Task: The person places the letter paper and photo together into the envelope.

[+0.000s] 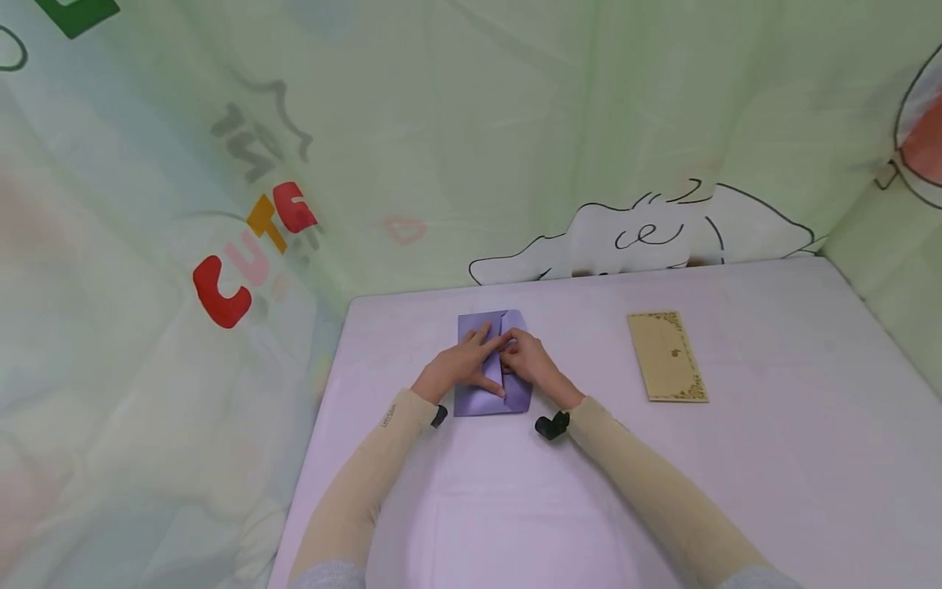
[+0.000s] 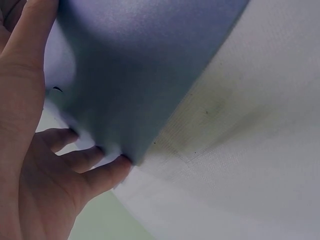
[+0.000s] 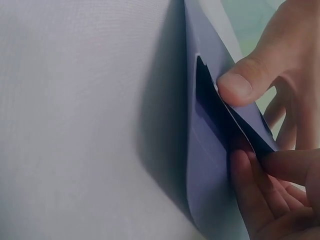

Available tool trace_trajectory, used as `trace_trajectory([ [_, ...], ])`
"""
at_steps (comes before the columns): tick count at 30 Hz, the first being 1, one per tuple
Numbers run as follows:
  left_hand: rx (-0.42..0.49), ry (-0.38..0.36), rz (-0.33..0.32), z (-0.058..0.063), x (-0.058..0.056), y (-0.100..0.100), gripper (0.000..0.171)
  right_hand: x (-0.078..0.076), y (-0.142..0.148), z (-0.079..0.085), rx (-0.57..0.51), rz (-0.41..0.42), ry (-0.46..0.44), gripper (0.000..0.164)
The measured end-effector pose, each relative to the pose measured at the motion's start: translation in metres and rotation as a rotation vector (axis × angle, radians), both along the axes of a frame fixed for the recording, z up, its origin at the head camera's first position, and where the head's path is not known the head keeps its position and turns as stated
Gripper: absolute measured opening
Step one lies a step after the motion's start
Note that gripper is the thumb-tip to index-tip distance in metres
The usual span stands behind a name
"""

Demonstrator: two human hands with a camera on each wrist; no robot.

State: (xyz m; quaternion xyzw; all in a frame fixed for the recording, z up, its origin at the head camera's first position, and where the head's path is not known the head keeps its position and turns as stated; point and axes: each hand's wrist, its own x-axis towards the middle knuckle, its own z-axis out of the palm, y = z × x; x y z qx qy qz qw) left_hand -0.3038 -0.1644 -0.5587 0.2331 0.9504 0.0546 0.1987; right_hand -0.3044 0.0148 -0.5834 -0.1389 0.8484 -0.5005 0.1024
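A purple paper envelope [image 1: 477, 402] lies on the table in the head view, its flap side to the right and its pocket mouth running lengthwise. My left hand [image 1: 464, 364] rests on the pocket panel with its fingers spread. In the left wrist view, the fingertips touch the envelope [image 2: 135, 75] near one edge. My right hand [image 1: 531, 360] has curled fingers at the pocket mouth. The right wrist view shows the mouth of the envelope [image 3: 207, 150] gaping, its panel edge pinched by my right hand [image 3: 285, 200]. The pocket's inside is dark.
A tan card-like rectangle [image 1: 668, 357] with dark ornamental corners lies to the right on the pale table [image 1: 780, 425]. Printed curtains [image 1: 515, 123] hang behind the table and along its left side.
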Motion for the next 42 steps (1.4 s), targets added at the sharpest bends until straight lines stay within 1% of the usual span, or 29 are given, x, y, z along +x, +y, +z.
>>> trace_trajectory([
  [7, -0.023, -0.006, 0.002, 0.001, 0.0, 0.001, 0.117, -0.001, -0.002, 0.002, -0.002, 0.005, -0.027, 0.025],
  [13, 0.002, -0.011, 0.0, 0.001, 0.001, 0.001, 0.115, -0.002, 0.002, 0.002, 0.043, 0.025, -0.027, 0.029],
  [17, 0.005, 0.006, -0.005, 0.0, 0.001, 0.002, 0.111, 0.001, 0.009, 0.004, 0.04, 0.05, -0.027, 0.031],
  [23, 0.009, 0.029, -0.026, 0.0, 0.0, 0.002, 0.091, 0.012, 0.026, 0.007, 0.022, 0.067, 0.004, 0.031],
  [24, 0.011, 0.029, -0.028, 0.0, 0.0, 0.003, 0.089, 0.015, 0.029, 0.008, 0.022, 0.069, 0.021, 0.031],
  [27, 0.01, 0.037, -0.027, -0.001, -0.001, 0.002, 0.088, 0.023, 0.041, 0.011, 0.018, 0.066, 0.033, 0.031],
  [33, 0.01, 0.052, -0.023, -0.002, -0.003, 0.0, 0.089, 0.033, 0.067, 0.019, 0.081, 0.004, 0.005, 0.037],
  [37, 0.022, 0.053, -0.035, -0.001, -0.002, 0.0, 0.089, 0.033, 0.09, 0.022, 0.128, -0.045, 0.015, 0.04],
  [42, 0.054, 0.045, -0.044, 0.002, -0.001, 0.0, 0.088, 0.032, 0.119, 0.02, 0.173, -0.112, 0.023, 0.043],
])
